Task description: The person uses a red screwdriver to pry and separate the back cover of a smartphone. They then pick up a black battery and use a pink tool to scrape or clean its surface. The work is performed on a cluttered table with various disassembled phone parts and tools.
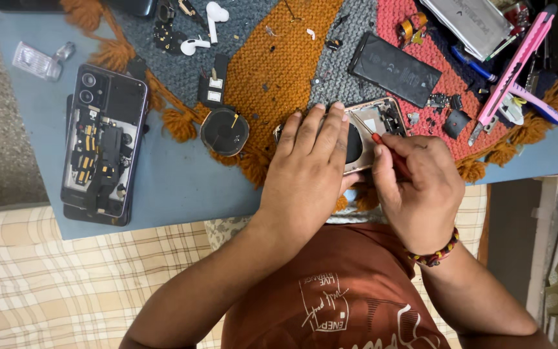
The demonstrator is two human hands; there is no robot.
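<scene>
An opened phone with its back off lies on a knitted mat at the table's near edge. My left hand lies flat over the phone's left part and presses it down. My right hand grips a small red-handled screwdriver, whose thin tip points into the phone's upper inside. Most of the phone's lower half is hidden under my hands.
A second opened phone lies at the left on the blue table. A black battery, a round black coil, white earbuds, a pink cutter, small screws and parts crowd the mat.
</scene>
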